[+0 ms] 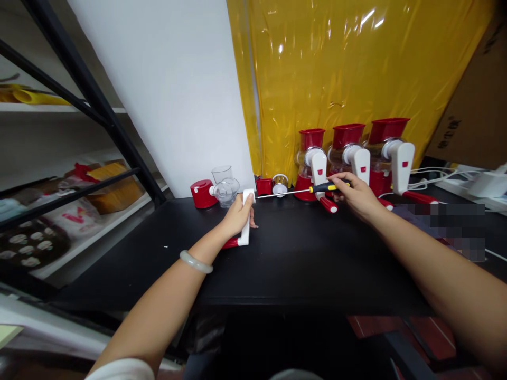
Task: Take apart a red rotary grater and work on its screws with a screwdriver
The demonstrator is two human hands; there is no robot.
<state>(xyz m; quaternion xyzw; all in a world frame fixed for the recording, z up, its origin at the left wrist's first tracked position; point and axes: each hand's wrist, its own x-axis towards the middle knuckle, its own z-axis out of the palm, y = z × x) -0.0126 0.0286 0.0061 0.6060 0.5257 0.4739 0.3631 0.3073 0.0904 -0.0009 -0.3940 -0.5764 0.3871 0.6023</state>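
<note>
It looks like a small workshop or assembly corner: a screwdriver (pixel 325 188) is above a black desk (pixel 301 269), 3 matching crank-handled machines (pixel 352 153) line its back edge toward the right corner, and loaded black-framed shelving (pixel 103 122) stands beyond the left edge.

A pale, milky bangle (pixel 196 262) circles the wrist just behind the left grip (pixel 238 215), smooth, thick and rounded! And farther back up that same arm, there's a white sleeve (pixel 121 371), its edge neatly curved!
</note>
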